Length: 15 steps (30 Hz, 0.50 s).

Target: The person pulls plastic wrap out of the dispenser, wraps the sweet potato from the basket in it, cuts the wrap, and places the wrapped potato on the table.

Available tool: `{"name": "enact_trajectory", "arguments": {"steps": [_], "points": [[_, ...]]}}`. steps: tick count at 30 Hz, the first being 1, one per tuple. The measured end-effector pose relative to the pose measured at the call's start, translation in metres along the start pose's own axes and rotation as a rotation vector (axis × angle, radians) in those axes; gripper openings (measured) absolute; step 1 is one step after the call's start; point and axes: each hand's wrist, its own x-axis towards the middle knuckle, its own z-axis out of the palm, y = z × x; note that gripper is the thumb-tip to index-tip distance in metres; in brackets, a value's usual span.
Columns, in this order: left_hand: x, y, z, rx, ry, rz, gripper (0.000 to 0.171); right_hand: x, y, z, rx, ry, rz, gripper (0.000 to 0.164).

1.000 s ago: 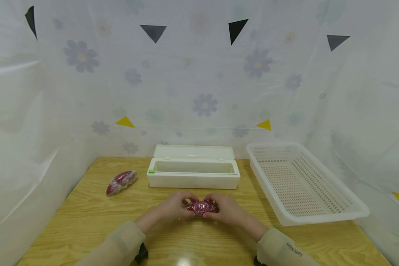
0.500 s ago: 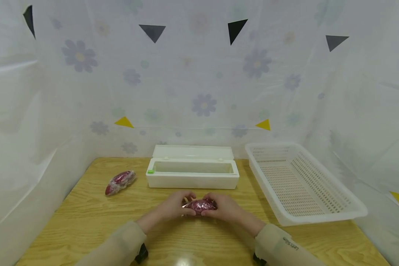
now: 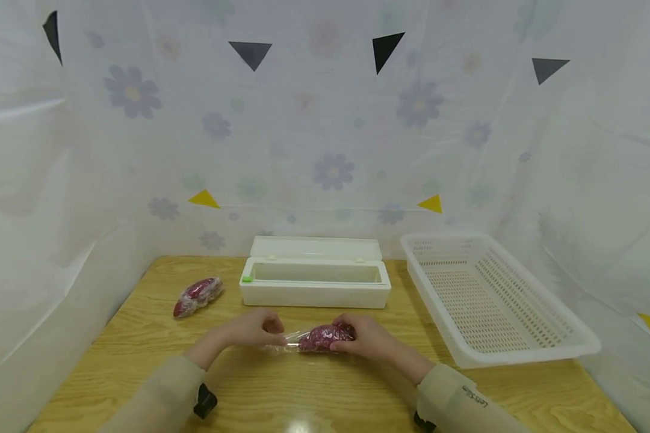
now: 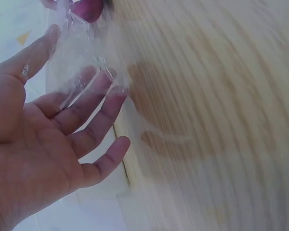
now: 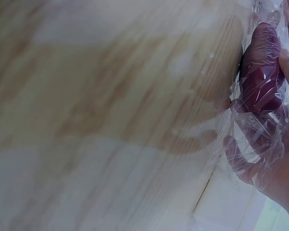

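A purple-red, sweet-potato-shaped vegetable (image 3: 321, 338) in clear cling film lies low over the table, in front of the white box. My right hand (image 3: 365, 340) holds its right end, thumb (image 5: 288, 65) on the near side and fingers behind, partly seen through loose film. From its left end a flap of cling film (image 3: 289, 341) stretches toward my left hand (image 3: 257, 329). In the left wrist view that film (image 4: 82, 53) lies across the left fingertips, which are spread and only slightly bent, the thumb apart from them. A second wrapped purple-red vegetable (image 3: 197, 296) rests at the left.
Behind the hands stands a long white cling film box (image 3: 314, 296), its lid (image 3: 315, 247) raised and a green slider (image 3: 247, 279) on its left front edge. A white perforated basket (image 3: 511, 356) sits to the right. The wooden table (image 3: 157, 355) ends at a patterned curtain.
My left hand has moved left off the vegetable, and the film at that end now shows drawn out. The right hand keeps its hold in nearly the same place.
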Motion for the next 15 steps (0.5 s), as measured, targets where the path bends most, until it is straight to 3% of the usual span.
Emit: {"name": "enact_trajectory", "arguments": {"steps": [8, 15], "points": [[-0.016, -0.017, -0.009, -0.033, -0.002, 0.002, 0.02, 0.0, 0.001, 0.001, -0.01, 0.015, -0.009, 0.054], [-0.026, -0.015, -0.011, -0.032, 0.049, 0.022, 0.011, 0.001, 0.002, 0.0, 0.008, 0.011, -0.005, 0.053]]}}
